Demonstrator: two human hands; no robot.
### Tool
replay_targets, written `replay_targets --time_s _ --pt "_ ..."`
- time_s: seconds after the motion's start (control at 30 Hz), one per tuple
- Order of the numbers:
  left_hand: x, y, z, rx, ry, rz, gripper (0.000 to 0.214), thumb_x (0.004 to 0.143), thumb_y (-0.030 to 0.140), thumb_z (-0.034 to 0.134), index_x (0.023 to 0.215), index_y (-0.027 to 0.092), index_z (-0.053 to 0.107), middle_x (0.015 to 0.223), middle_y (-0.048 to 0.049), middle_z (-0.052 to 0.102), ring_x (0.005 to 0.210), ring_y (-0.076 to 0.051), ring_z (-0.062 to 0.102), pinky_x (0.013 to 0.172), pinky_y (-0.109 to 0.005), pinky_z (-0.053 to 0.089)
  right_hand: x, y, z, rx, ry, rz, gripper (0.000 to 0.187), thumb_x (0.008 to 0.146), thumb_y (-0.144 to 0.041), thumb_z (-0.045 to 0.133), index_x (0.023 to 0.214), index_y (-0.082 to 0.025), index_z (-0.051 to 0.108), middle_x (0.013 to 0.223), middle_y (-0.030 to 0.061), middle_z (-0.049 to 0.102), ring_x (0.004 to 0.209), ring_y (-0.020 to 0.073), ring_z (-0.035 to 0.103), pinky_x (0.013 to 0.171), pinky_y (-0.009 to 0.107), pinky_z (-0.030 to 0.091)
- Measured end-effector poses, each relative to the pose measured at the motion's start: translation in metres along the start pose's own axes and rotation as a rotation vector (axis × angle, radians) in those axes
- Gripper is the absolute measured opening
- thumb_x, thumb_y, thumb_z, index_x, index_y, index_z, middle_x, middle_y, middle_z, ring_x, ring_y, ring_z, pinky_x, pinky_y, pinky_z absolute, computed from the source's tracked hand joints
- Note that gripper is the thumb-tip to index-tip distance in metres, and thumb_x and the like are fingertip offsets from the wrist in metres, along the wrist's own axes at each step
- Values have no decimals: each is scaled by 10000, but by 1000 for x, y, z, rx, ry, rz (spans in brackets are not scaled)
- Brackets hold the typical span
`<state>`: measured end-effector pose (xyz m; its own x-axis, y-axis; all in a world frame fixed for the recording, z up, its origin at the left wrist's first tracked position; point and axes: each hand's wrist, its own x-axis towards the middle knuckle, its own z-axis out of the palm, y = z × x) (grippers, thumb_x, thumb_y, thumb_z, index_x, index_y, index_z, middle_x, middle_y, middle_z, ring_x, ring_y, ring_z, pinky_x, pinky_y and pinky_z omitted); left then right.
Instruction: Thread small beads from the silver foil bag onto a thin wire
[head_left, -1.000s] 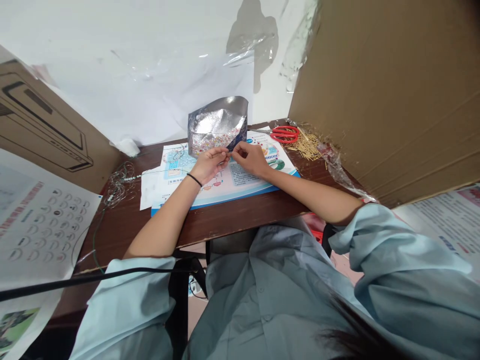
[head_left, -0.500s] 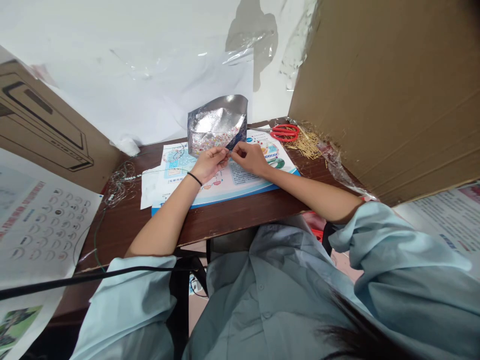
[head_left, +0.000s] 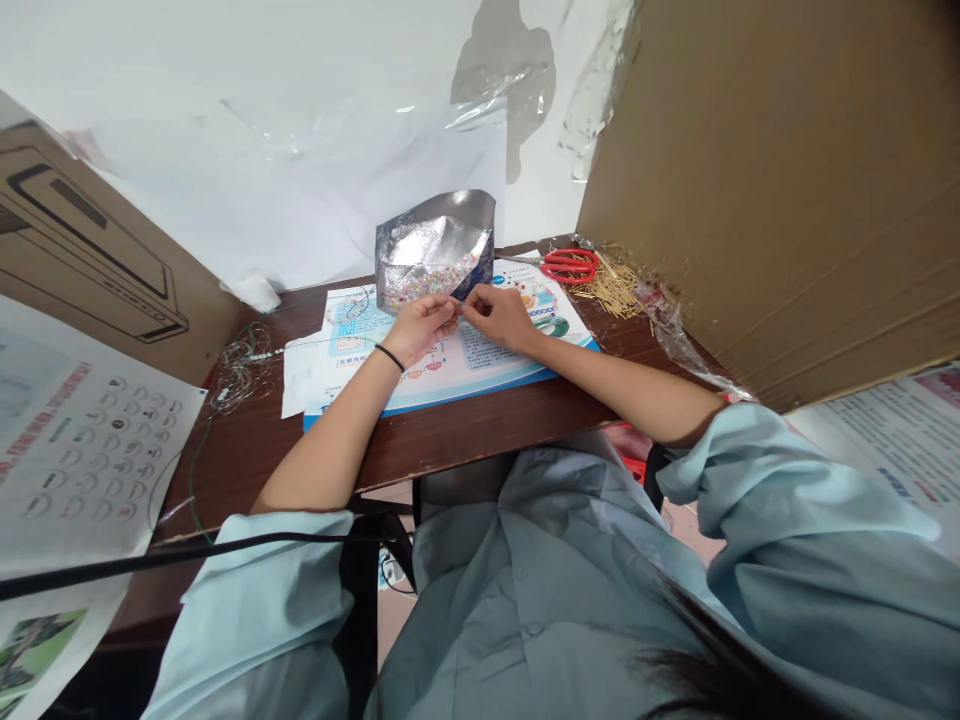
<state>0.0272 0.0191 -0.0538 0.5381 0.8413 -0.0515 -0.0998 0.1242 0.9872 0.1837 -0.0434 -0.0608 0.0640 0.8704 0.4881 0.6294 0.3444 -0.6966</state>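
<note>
The left hand and right hand met over a printed sheet on the worktop, each grip pinched almost shut on something too fine to make out, just in front of a foil pouch. Red scissors and gold pins lay farther right.
</note>
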Motion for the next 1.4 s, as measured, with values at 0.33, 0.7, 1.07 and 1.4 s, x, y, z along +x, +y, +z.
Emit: replay_targets --time_s 0.33,0.7,1.07,1.4 --pt "1 -4 -1 13 -23 28 232 645 256 828 766 139 668 724 0 636 701 -84 584 772 -261 507 1 2 1 43 27 -13 146 814 -266 558 702 -176 578 622 -16 580 597 107 470 622 262 346" --pt "2 -8 0 64 64 75 295 631 335 821 809 151 674 747 -11 647 695 -104 595 712 -276 513 2 1 -1 147 -34 19 188 827 -328 575 749 -164 626 645 -1 628 617 114 510 635 266 377" --pt "-2 -7 5 94 186 105 354 605 432 821 778 149 698 763 -28 655 654 -89 562 565 -198 475 5 10 2 281 -56 53 236 826 -399 605 888 -173 636 686 -1 653 640 122 578 672 273 436" --pt "-2 -6 8 184 190 144 329 658 443 787 734 149 660 690 -9 599 608 -83 526 453 -164 419 2 3 -1 157 -53 -42 257 828 -354 603 1016 -181 627 690 -14 622 638 121 518 657 272 396"
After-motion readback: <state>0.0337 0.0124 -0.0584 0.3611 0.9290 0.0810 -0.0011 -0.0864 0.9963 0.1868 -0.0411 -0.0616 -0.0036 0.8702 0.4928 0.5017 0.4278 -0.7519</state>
